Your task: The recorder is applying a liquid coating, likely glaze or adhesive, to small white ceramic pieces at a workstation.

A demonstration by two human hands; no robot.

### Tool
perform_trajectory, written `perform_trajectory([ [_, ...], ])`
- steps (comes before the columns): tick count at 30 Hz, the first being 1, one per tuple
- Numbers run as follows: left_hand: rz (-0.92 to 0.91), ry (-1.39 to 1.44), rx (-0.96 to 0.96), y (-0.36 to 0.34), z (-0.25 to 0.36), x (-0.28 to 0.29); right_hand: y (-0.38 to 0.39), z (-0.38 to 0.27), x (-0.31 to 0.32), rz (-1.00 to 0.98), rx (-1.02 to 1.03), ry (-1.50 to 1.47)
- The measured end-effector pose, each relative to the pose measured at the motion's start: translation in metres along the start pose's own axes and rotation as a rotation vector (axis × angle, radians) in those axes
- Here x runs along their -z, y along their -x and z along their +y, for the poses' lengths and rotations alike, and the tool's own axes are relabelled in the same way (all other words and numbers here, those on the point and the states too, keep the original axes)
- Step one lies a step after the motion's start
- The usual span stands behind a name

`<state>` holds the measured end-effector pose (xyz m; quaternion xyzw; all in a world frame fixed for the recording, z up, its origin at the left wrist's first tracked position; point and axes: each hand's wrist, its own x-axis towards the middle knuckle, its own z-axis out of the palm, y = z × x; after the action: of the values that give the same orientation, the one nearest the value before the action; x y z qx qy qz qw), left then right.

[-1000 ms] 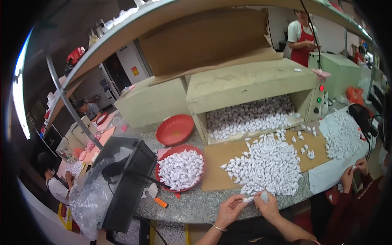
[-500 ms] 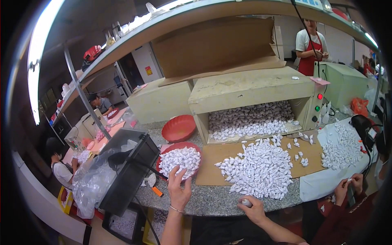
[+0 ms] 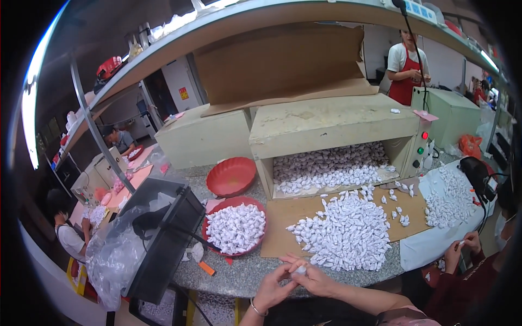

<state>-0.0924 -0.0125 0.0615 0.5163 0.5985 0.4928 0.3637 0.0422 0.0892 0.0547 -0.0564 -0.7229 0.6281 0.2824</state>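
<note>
Left hand (image 3: pixel 273 287) near counter's (image 3: pixel 239 275) front edge

Lettering: none legible. A small red-and-yellow sign (image 3: pixel 183 93) is mounted on a white panel (image 3: pixel 173 76) in the left background; its print is too small to read. A pale patch (image 3: pixel 492 183), possibly a label, lies on the black device (image 3: pixel 473 168) at far right, its markings likewise unresolved.
</note>
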Motion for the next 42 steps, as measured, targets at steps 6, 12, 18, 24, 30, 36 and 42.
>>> perform_trajectory([
  [6,-0.041,0.214,-0.119,-0.053,-0.017,0.028,-0.049,-0.043,0.029,0.043,-0.123,0.28],
  [12,0.025,0.308,0.04,-0.079,-0.008,0.065,-0.155,-0.152,0.121,0.39,0.055,0.606],
  [18,0.012,0.284,0.014,-0.095,0.04,0.106,-0.262,-0.297,0.146,0.531,0.612,1.123],
  [24,0.03,0.078,0.021,-0.11,0.082,0.148,-0.348,-0.411,0.186,0.631,0.555,1.163],
  [30,0.072,0.038,-0.003,-0.12,0.109,0.181,-0.426,-0.44,0.193,0.404,0.187,1.182],
  [36,0.099,-0.058,0.006,-0.13,0.122,0.189,-0.477,-0.441,0.228,0.303,0.037,1.375],
  [42,0.067,-0.027,0.046,-0.132,0.121,0.196,-0.474,-0.449,0.233,0.52,-0.079,1.932],
])
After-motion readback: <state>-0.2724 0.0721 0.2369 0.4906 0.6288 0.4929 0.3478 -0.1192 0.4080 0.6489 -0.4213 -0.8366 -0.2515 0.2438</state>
